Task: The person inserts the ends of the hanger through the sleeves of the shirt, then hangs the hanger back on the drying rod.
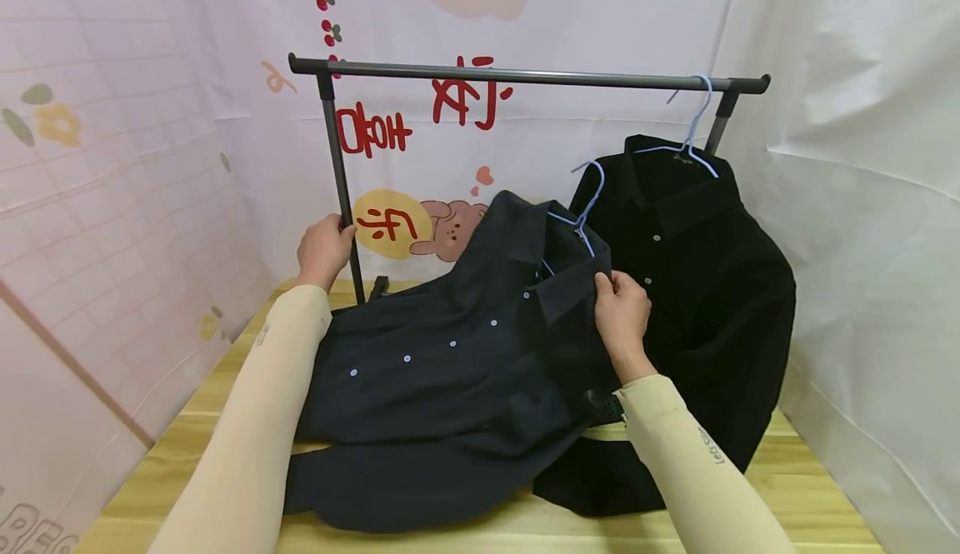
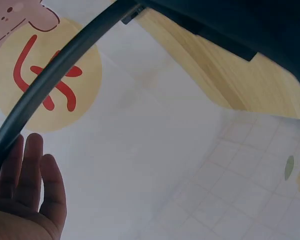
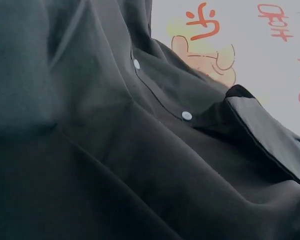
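Note:
My right hand pinches a dark button-up shirt at its collar, on the right side. A light blue wire hanger sits inside that shirt, its hook standing free below the rail. The shirt's body slopes down to the left, with its lower part on the table; its white buttons also show in the right wrist view. My left hand holds the left post of a dark metal clothes rack. In the left wrist view several fingers lie against the post.
A second black shirt hangs by another blue hanger at the right end of the rack's top rail. It stands just behind my right hand. Underneath is a wooden table. Printed white cloth encloses the back and sides.

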Available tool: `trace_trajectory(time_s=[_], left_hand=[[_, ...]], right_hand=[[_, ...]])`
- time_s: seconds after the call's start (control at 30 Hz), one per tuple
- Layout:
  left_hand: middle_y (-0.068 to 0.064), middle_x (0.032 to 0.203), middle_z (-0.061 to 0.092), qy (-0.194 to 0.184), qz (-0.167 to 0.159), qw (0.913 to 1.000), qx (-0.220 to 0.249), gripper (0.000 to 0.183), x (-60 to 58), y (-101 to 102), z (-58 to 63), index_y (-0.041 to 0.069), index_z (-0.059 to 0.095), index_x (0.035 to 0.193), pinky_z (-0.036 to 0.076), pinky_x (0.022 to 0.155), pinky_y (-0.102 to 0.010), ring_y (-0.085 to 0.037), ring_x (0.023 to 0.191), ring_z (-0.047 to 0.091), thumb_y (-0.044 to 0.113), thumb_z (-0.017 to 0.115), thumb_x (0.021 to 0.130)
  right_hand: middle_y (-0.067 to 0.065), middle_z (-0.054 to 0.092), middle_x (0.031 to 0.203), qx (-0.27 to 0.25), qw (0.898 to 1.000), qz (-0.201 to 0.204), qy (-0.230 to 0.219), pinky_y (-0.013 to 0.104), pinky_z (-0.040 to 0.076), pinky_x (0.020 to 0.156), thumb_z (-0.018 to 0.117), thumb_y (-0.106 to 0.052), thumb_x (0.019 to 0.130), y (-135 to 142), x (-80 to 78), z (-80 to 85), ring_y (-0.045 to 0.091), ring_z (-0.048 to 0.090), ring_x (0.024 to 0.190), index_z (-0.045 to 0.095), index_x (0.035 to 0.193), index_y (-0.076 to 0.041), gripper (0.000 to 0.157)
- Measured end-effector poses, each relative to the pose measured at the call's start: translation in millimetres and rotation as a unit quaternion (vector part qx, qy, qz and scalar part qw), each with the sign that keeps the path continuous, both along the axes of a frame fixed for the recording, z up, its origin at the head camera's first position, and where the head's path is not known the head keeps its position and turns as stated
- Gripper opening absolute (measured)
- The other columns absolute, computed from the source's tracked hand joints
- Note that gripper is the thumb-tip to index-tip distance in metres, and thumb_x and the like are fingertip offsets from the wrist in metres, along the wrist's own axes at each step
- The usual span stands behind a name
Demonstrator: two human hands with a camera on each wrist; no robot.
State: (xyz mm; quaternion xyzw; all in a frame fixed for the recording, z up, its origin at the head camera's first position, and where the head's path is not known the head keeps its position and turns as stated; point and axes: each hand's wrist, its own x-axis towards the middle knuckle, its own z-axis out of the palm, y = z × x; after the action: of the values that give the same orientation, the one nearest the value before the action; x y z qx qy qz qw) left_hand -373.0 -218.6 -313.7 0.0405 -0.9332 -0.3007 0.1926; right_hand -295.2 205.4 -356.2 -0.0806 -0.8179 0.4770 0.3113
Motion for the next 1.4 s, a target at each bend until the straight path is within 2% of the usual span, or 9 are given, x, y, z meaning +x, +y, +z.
trace_trajectory(time_s=[0.2, 0.37, 0.5, 0.63, 0.73, 1.13, 1.4], left_hand=[[-0.022, 0.099, 0.065, -0.022, -0.003, 0.9996, -0.018, 0.035, -2.5, 1.6, 2.6, -0.003, 0.061, 0.112, 0.046, 0.065, -0.044, -0.035, 0.080, 0.060, 0.028, 0.046, 0.107], [-0.021, 0.098, 0.065, -0.030, -0.004, 0.9990, -0.033, 0.033, -4.7, 4.2, 2.8, -0.002, 0.061, 0.109, 0.045, 0.066, -0.046, -0.036, 0.082, 0.059, 0.028, 0.046, 0.107], [-0.021, 0.098, 0.065, -0.032, -0.006, 0.9989, -0.034, 0.034, -5.5, 5.1, 5.4, -0.002, 0.062, 0.110, 0.045, 0.066, -0.045, -0.035, 0.081, 0.059, 0.028, 0.045, 0.107], [-0.021, 0.098, 0.065, -0.033, -0.005, 0.9988, -0.036, 0.034, -5.5, 5.2, 8.1, -0.002, 0.062, 0.110, 0.044, 0.065, -0.044, -0.035, 0.080, 0.058, 0.028, 0.046, 0.106], [-0.021, 0.097, 0.065, -0.037, -0.008, 0.9986, -0.038, 0.034, -5.4, 4.2, 8.7, -0.002, 0.062, 0.109, 0.044, 0.066, -0.044, -0.035, 0.081, 0.058, 0.028, 0.046, 0.107], [-0.019, 0.093, 0.062, -0.039, -0.008, 0.9987, -0.030, 0.032, -6.4, 1.2, 10.6, 0.000, 0.061, 0.108, 0.043, 0.068, -0.045, -0.036, 0.082, 0.057, 0.029, 0.048, 0.106], [-0.022, 0.102, 0.064, -0.050, -0.005, 0.9980, -0.038, 0.034, -2.8, 1.0, 10.8, -0.001, 0.060, 0.110, 0.045, 0.075, -0.052, -0.040, 0.091, 0.059, 0.029, 0.047, 0.106]], right_hand=[[0.018, 0.065, 0.092, 0.065, 0.997, 0.043, 0.026, 0.042, 0.044, 0.075, 0.053, -0.025, 0.104, -9.8, -15.8, 39.8, 0.032, 0.059, 0.085, 0.068, 0.114, 0.002, 0.032], [0.018, 0.066, 0.092, 0.117, 0.990, 0.052, 0.055, 0.044, 0.045, 0.076, 0.051, -0.023, 0.105, -18.0, -24.3, 68.0, 0.033, 0.060, 0.086, 0.068, 0.114, 0.002, 0.031], [0.018, 0.067, 0.090, 0.147, 0.983, 0.059, 0.089, 0.046, 0.046, 0.077, 0.053, -0.022, 0.104, -27.6, -29.7, 86.7, 0.034, 0.061, 0.085, 0.068, 0.111, 0.002, 0.029], [0.017, 0.064, 0.083, 0.165, 0.978, 0.073, 0.107, 0.045, 0.045, 0.074, 0.055, -0.021, 0.103, -41.9, -31.8, 102.7, 0.034, 0.060, 0.081, 0.068, 0.102, 0.001, 0.026], [0.017, 0.063, 0.081, 0.174, 0.975, 0.086, 0.111, 0.044, 0.045, 0.074, 0.054, -0.021, 0.104, -54.3, -33.1, 114.8, 0.033, 0.060, 0.080, 0.068, 0.099, 0.001, 0.027], [0.013, 0.069, 0.092, 0.192, 0.971, 0.102, 0.099, 0.039, 0.047, 0.081, 0.053, -0.023, 0.104, -102.0, -44.6, 167.2, 0.029, 0.064, 0.090, 0.071, 0.110, -0.003, 0.028], [0.012, 0.069, 0.094, 0.210, 0.967, 0.122, 0.079, 0.037, 0.048, 0.082, 0.052, -0.025, 0.104, -130.2, -48.6, 176.5, 0.027, 0.062, 0.090, 0.071, 0.110, -0.003, 0.029]])
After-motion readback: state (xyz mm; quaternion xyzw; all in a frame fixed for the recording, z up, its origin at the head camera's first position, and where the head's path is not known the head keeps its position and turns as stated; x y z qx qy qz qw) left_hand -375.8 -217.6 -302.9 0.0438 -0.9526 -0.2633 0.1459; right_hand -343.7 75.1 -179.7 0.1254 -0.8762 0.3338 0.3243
